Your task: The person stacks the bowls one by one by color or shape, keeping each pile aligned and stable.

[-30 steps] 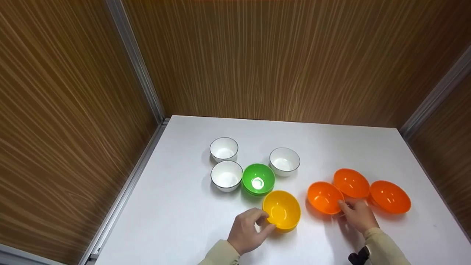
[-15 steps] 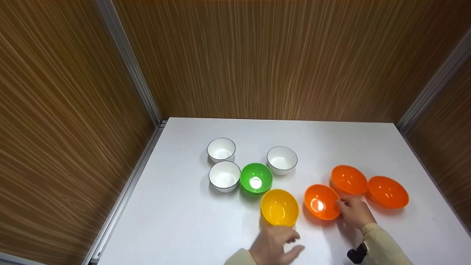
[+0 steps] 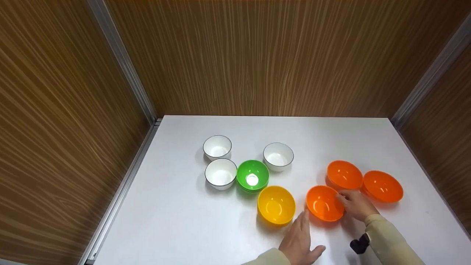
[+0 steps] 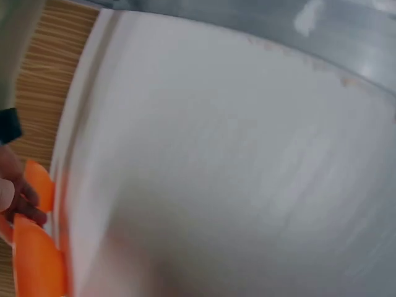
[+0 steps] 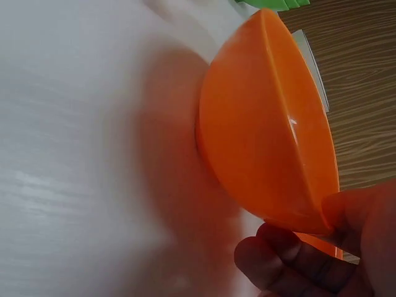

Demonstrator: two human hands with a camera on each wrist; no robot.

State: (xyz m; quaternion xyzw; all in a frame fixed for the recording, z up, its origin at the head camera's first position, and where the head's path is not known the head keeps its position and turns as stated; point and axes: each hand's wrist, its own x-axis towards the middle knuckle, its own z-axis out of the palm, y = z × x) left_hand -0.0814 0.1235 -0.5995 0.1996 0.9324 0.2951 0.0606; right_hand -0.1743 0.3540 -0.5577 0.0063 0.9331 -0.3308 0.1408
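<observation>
The thumb and fingers of the right hand were clamped on the right rim of the near orange bowl, which stood on the right half of the bench, just right of the yellow bowl. The left hand had its fingers straight and close together, thumb spread to the right, their tips at the orange bowl's near-left edge; whether they touched it could not be told. Guiding that bowl well seemed to call for a light pinch, the rim kept level and the left fingers used as a soft guide on the opposite wall, clear of the yellow rim. Just beyond, the far orange bowl and the right orange bowl sat close to the right knuckles, so care was due there. Farther left were the green bowls, nested, and three white bowls.
</observation>
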